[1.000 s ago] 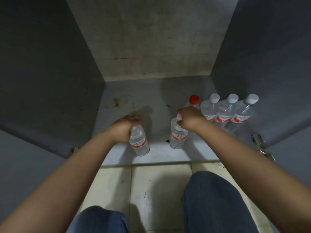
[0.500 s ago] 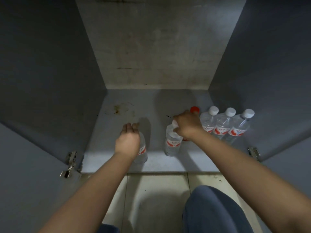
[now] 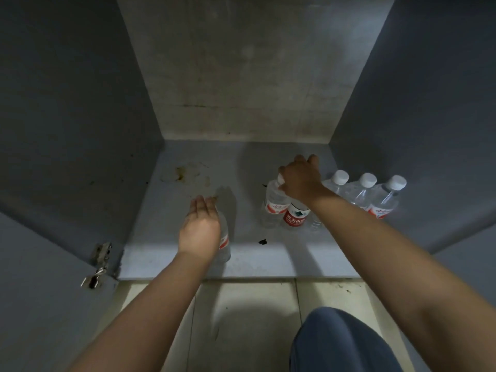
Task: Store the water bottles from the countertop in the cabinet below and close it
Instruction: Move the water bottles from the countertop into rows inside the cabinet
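Note:
Inside the open cabinet (image 3: 166,226), my left hand (image 3: 200,229) hovers with straight, spread fingers against a clear water bottle (image 3: 225,244) that stands near the front edge and is mostly hidden behind the hand. My right hand (image 3: 300,181) is closed over the white cap of a second clear bottle (image 3: 273,208), which stands touching a red-labelled bottle (image 3: 295,217); that bottle's cap is hidden under the hand. Three more white-capped bottles (image 3: 367,191) stand in a row along the right wall.
The left door (image 3: 40,304) hangs open on a metal hinge (image 3: 99,267). Stains mark the cabinet floor at the back left, and a dark speck (image 3: 263,241) lies near the front. Tiled floor (image 3: 241,318) and my knee (image 3: 341,342) are below.
My left hand has let go of its bottle and opened. My right hand has pushed its bottle back against the red-labelled one. The view moved nearer the cabinet.

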### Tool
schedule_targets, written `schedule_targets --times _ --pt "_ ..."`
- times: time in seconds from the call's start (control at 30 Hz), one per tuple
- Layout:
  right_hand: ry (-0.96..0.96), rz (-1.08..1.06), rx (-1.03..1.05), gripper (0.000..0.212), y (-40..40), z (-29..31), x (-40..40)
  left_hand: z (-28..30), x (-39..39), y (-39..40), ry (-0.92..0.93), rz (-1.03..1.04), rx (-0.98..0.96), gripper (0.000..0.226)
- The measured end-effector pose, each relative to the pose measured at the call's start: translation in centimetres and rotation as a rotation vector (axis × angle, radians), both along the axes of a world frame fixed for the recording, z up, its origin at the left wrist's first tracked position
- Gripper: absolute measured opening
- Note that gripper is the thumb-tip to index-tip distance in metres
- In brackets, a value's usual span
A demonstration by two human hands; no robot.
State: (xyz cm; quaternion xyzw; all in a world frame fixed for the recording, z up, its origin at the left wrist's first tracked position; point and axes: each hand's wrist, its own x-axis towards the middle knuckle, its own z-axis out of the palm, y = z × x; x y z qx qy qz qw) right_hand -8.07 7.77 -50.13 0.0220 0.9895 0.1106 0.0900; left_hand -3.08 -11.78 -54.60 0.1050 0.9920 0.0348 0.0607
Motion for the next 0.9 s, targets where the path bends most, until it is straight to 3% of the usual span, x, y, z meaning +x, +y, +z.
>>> schedule_targets --times 0.1,0.27,0.47,0.9 --pt "-0.035 -0.007 0.004 0.03 -0.1 0.0 -0.6 0.0 -0.2 -0.1 -0.013 0.016 0.061 0.057" --pt "-0.08 0.024 -0.01 0.033 0.3 -0.1 -1.3 0.7 -1.4 -0.1 -0.105 0.037 0.056 0.048" --pt "-0.089 0.107 0.003 0.037 1.2 -0.4 -1.6 1.6 -3.7 1.7 -0.092 -0.04 -0.008 0.052" --pt "0.112 -0.004 -0.218 0.052 1.4 -3.5 -0.1 0.8 -7.7 8.6 -0.058 -0.156 0.035 0.055"
